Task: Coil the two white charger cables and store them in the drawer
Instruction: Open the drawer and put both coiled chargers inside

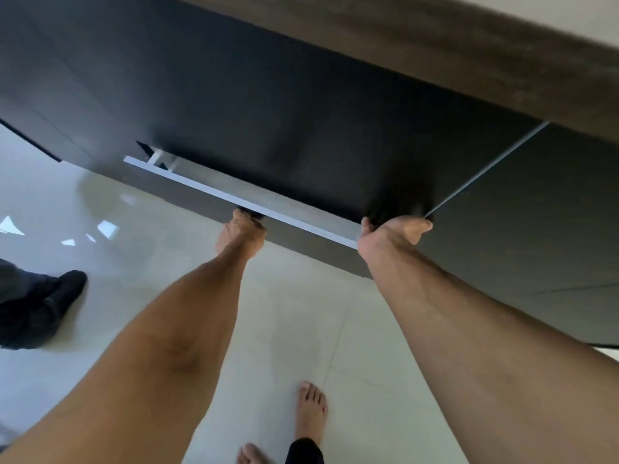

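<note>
Both hands are hooked over the top edge of the dark, flat-fronted drawer (254, 209) under the brown wooden surface (435, 51): the left hand (243, 234) with its grip curled shut on the pale top rim, the right hand (392, 232) clamped on the drawer's right corner. The drawer stands only slightly out of the dark cabinet. The two white charger cables are not in view, so whether they lie inside cannot be told. Uneven force from the two hands could skew the drawer on its runners, and fingers over the rim risk being pinched.
</note>
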